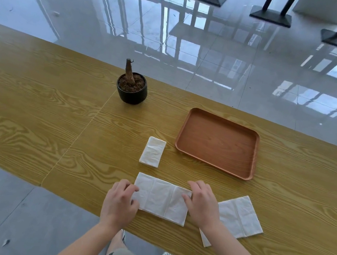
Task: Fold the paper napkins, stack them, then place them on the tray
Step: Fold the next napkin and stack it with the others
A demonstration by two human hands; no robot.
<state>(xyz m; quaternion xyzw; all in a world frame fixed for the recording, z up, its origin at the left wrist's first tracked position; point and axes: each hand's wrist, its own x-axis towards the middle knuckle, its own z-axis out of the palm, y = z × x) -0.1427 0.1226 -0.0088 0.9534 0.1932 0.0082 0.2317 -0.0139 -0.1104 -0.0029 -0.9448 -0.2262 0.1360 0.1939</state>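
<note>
A long white paper napkin with visible crease lines lies flat near the table's front edge. My left hand holds its left end, fingers curled over the edge and thumb on the paper. At the other end, my right hand pinches it, thumb on top. A small folded napkin stack sits just beyond, left of the brown wooden tray, which has nothing in it. Another partly unfolded napkin lies to the right, its near corner hidden under my right forearm.
A black pot with a bare plant stump stands at the back of the wooden table. The table's front edge runs just below my hands. Glossy floor and black furniture bases lie beyond.
</note>
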